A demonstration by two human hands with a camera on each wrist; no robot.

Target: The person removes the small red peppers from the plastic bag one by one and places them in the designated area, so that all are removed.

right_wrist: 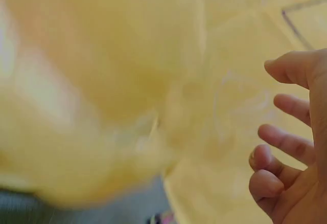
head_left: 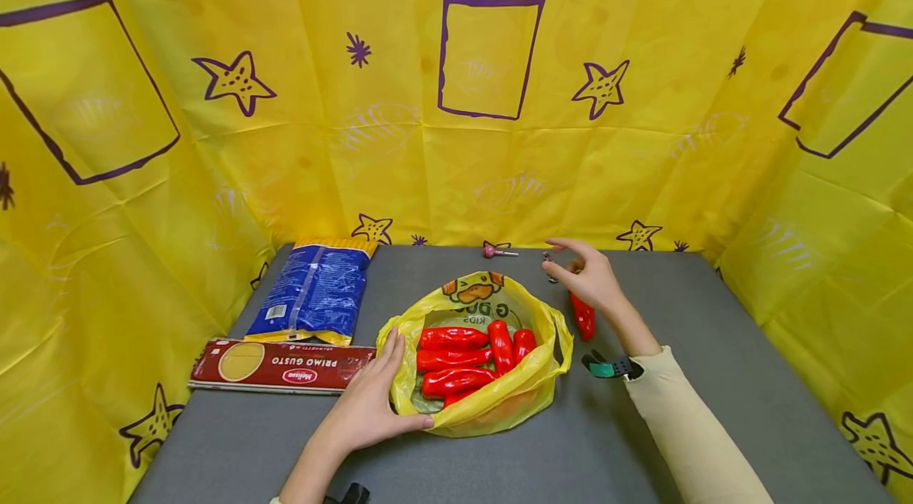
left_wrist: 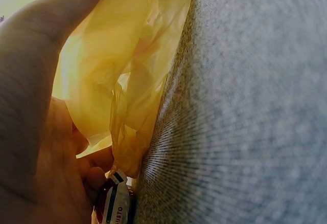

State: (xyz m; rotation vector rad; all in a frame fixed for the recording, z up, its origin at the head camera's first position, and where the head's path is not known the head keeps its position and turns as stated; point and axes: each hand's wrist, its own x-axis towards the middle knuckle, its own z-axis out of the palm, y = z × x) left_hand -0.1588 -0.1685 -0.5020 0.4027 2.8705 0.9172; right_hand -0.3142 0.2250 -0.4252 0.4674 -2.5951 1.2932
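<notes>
A yellow plastic bag stands with its mouth spread, its duck print on the far inner wall. Several glossy red peppers lie inside it. My left hand holds the bag's left side, thumb along the front rim. In the left wrist view, curled fingers sit against the yellow plastic. My right hand is beyond the bag's right side, thumb and fingers apart with nothing between them. Below it another red pepper lies on the table, partly hidden. A small dark-patterned thing shows by the right thumb.
A lollipop lies near the table's back edge. To the left are a blue packet with yellow ends and a dark red spaghetti pack, its right end near my left hand. Yellow printed curtains enclose the grey table.
</notes>
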